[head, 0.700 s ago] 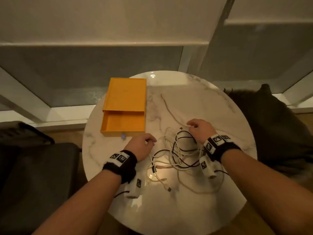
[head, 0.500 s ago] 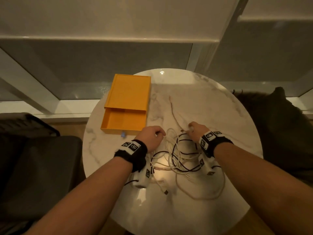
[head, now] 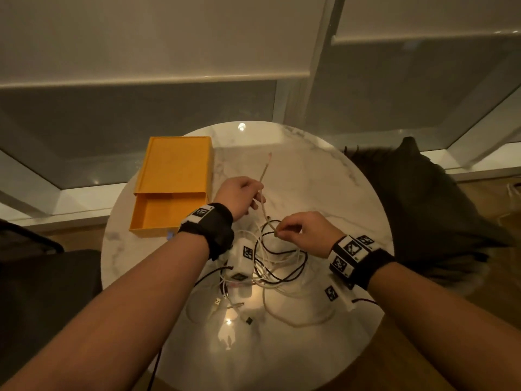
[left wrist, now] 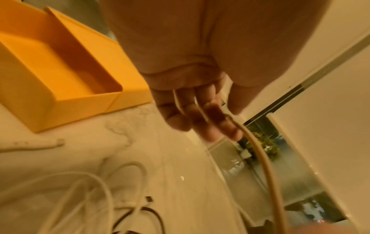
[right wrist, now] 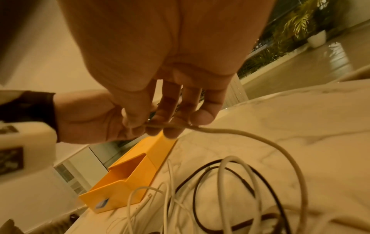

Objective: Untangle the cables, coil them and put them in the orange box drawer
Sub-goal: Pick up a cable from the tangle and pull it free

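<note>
A beige cable [head: 263,206] is lifted off the round marble table [head: 324,176]. My left hand [head: 242,194] grips it near its free end, which sticks up past the fingers. My right hand [head: 293,231] pinches the same cable [right wrist: 250,136] lower down, between thumb and fingers. Below both hands lies a tangle of white and black cables [head: 277,259], with plugs near the table's front. The orange box [head: 176,165] sits at the table's left, its drawer [head: 166,213] pulled out toward me. In the left wrist view the beige cable [left wrist: 266,166] runs down from my curled fingers.
A dark cushion or seat [head: 428,204] stands right of the table, a dark chair [head: 42,277] at the left. Windows and a sill run behind. White wrist camera units [head: 242,261] hang under my wrists over the cables.
Both hands have risen from the table. The left hand moved forward and took the beige cable near its end; the right hand now pinches it lower down, and the cable is lifted.
</note>
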### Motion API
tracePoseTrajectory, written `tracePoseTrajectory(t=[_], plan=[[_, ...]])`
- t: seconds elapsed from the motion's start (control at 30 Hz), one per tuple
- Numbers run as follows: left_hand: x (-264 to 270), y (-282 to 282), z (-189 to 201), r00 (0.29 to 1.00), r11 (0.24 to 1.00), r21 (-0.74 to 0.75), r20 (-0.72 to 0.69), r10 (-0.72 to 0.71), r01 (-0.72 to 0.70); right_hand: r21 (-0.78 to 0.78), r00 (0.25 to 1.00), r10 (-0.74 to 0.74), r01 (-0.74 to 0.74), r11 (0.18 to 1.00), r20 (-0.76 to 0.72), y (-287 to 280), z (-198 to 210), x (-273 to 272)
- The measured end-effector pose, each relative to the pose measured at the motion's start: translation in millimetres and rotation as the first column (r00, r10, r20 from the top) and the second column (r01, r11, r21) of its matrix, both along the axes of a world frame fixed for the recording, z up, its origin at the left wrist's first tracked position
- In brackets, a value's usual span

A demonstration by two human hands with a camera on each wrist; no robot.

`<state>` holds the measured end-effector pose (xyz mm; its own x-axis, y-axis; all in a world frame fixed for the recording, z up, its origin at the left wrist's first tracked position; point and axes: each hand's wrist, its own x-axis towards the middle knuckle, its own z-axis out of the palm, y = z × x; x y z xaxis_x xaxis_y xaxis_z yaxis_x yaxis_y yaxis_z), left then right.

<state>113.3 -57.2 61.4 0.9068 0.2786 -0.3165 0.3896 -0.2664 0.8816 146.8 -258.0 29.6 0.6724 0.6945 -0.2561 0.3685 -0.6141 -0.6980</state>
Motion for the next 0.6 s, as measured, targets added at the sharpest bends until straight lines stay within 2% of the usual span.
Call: tracePoseTrajectory(t=[0.1, 0.17, 0.23, 0.3, 0.4, 0.5, 0.57, 0.6], plan=[[-10, -5, 13, 0.991, 0.995, 0.061, 0.098, -0.088, 0.082, 0.056, 0.999, -0.039, 0.039, 0.998, 0.001, -6, 15, 1], [-21, -13, 19, 0.98, 0.987, 0.099, 0.14, -0.143, 0.13, 0.192, 0.985, -0.138, 0.157, 0.969, -0.105, -1, 34, 6], [-32, -23, 23, 0.967, 0.979, 0.125, 0.178, -0.183, 0.162, 0.307, 0.935, -0.19, 0.283, 0.909, -0.3, 11, 55, 10], [-42, -32, 25, 0.954, 0.976, 0.127, 0.223, -0.201, 0.176, 0.411, 0.884, -0.202, 0.385, 0.826, -0.422, 27, 67, 6], [-61, -35, 21, 0.94, 0.96, 0.188, 0.233, -0.248, 0.206, 0.503, 0.868, -0.259, 0.463, 0.73, -0.423, 46, 71, -5], [-92, -23, -5, 0.945, 0.912, 0.329, 0.129, -0.301, 0.246, 0.532, 0.89, -0.236, 0.427, 0.732, -0.389, 47, 72, -12], [-117, -15, -31, 0.921, 0.841, 0.388, -0.061, -0.385, 0.377, 0.468, 0.887, -0.216, 0.406, 0.785, -0.407, 40, 73, -19], [-129, -13, -44, 0.88, 0.781, 0.407, -0.187, -0.436, 0.473, 0.433, 0.89, -0.21, 0.389, 0.813, -0.405, 36, 73, -24]])
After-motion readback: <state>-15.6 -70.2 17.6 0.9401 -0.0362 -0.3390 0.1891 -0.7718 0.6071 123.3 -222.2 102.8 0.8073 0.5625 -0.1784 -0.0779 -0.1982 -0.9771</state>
